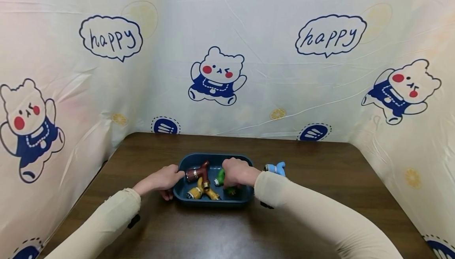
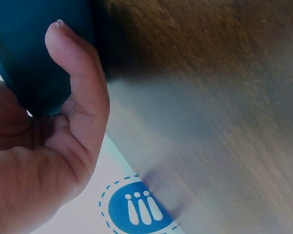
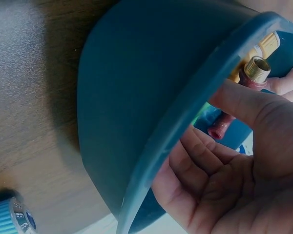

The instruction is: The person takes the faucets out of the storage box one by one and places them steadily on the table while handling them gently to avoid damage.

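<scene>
A dark teal plastic basin [image 1: 213, 203] sits on the table. My left hand [image 1: 164, 178] grips its left end; in the left wrist view one digit [image 2: 85, 78] lies against the outer wall. My right hand [image 1: 236, 172] reaches inside the basin's right half, fingers curled about a green branched pipe fitting [image 1: 219, 178], which they mostly cover. In the right wrist view only a sliver of green [image 3: 201, 113] shows past that hand. Left of it lie a brown-red branched fitting [image 1: 203, 171] with a brass thread and a yellow one [image 1: 195, 192].
Just right of the basin, a light blue branched fitting [image 1: 276, 168] rests on the brown wooden table [image 1: 209, 231], partly behind the right sleeve. A pale printed curtain [image 1: 266, 93] hangs around the back and sides.
</scene>
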Available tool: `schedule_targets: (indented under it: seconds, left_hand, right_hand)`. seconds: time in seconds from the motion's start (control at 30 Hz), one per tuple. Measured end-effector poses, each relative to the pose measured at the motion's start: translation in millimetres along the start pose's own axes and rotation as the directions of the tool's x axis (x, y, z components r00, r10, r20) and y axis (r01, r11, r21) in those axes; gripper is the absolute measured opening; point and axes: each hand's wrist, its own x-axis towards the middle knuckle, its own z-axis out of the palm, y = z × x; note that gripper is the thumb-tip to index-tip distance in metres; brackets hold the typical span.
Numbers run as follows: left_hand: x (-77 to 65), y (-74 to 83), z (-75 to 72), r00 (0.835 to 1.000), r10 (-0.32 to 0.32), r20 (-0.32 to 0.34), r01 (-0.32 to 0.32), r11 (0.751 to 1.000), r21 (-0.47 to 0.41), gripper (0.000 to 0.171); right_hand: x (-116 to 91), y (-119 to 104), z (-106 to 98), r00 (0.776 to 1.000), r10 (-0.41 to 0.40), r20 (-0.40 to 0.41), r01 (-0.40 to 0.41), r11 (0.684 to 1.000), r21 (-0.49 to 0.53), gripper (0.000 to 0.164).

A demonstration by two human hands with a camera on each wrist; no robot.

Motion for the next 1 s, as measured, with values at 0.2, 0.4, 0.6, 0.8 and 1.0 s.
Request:
schedule_targets:
  seconds: [0.2,0.4,0.6,0.8,1.0]
  left_hand:
    - [7.8,-8.2,-1.7,1.000,0.009,0.028,-0.008,1.000,-0.025,0.029]
    - [31.8,-34.1,-1.4,0.998,0.038,0.057,-0.036,0.999,-0.027,0.034]
    - [4.8,-3.4,-1.6,1.000,-0.011,0.011,0.011,1.000,-0.014,0.028]
    - [0.1,0.8,-0.4,1.000,-0.018,0.001,0.018,1.000,-0.002,0.028]
    - [0.0,1.2,-0.9,1.000,-0.015,0.003,0.015,1.000,-0.013,0.028]
  right_hand:
    - [1.8,0.3,0.6,1.000,0.007,0.010,-0.007,1.000,0.010,0.024]
    - [1.7,0.3,0.9,1.000,-0.001,0.007,0.001,1.000,0.011,0.021]
    - [2.7,1.8,0.6,1.000,-0.004,0.002,0.004,1.000,0.006,0.019]
    - [0.5,3.0,1.5,1.000,-0.020,-0.013,0.020,1.000,-0.006,0.020]
    - [-2.0,4.2,1.5,0.998,-0.045,-0.033,0.045,0.999,-0.006,0.021]
